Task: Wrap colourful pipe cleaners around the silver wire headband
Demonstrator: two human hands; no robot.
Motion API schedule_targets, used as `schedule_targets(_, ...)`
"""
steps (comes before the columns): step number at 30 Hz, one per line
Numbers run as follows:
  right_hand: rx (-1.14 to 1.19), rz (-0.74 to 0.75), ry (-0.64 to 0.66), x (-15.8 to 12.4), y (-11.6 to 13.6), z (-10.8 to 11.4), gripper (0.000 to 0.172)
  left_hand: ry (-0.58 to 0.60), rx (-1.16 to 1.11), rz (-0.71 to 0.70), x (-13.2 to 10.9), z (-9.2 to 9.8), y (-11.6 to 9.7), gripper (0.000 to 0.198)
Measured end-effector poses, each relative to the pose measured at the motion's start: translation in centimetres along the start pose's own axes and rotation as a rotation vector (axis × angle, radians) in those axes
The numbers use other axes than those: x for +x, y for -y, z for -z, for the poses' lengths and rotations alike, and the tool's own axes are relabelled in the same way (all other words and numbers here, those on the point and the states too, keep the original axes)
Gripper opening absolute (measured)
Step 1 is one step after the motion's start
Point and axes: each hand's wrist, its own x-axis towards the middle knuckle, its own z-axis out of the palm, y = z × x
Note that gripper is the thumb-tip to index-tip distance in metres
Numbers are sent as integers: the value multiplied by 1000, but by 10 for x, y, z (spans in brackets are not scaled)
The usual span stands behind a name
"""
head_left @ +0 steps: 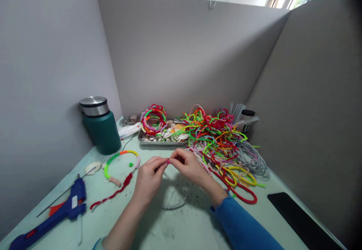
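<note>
My left hand [149, 177] and my right hand [190, 165] meet above the middle of the pale green table [175, 227], fingertips pinched together on a small pink piece [167, 161], likely the end of a pipe cleaner. A clear plastic hoop [177, 201] lies on the table just below my hands. To the left lies a headband [120, 161] partly wrapped in green, orange, yellow and pink fuzz, with a red pipe cleaner [113, 194] trailing from it.
A blue glue gun [53, 216] lies at front left. A green flask [100, 125] stands at back left. A metal tray [164, 137] holds wrapped hoops and small pieces. A pile of coloured pipe cleaners [217, 137] and grey hoops [253, 159] sits right. A black phone [299, 220] lies front right.
</note>
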Motion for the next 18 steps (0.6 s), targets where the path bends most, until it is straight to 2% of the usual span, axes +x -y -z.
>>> schedule_targets(5, -25, 21, -4, -1, 1, 1, 12, 45, -17, 45, 2, 2, -1, 20)
schedule_targets(12, -33, 52, -7, -1, 4, 2, 13, 28, -15, 50, 1, 3, -3, 23)
schedule_targets(18, -25, 65, -11, -1, 8, 4, 12, 21, -101, 191, 2, 2, -7, 27)
